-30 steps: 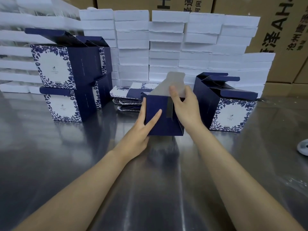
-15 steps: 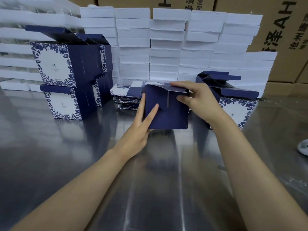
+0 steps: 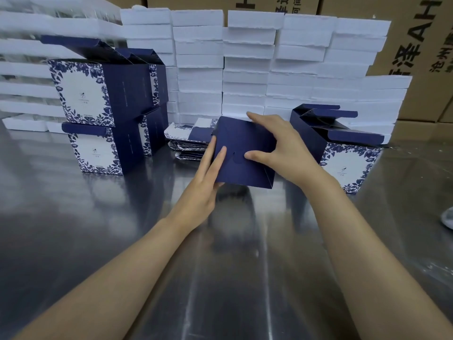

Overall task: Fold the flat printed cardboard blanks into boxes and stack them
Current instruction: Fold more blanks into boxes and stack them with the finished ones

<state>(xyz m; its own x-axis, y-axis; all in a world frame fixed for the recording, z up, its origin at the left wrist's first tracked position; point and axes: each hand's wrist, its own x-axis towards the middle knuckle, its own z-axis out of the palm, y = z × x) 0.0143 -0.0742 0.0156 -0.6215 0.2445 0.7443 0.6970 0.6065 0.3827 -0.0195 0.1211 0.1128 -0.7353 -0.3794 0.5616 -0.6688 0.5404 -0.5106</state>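
Right hand (image 3: 282, 146) is gripping the box (image 3: 245, 153) mid-table, pressing its bottom flaps, left hand (image 3: 203, 182) bracing it with straight fingers; several finished boxes (image 3: 103, 106) are standing stacked, flat blanks (image 3: 188, 138) remaining.

The near steel table (image 3: 220, 278) was left open for passage. The way left was blocked by stacked folded boxes (image 3: 107, 111), the way right by a single open box (image 3: 343, 153). Between them, flat blanks (image 3: 188, 141) were piled. Everything behind was walled off by white foam trays (image 3: 247, 67).
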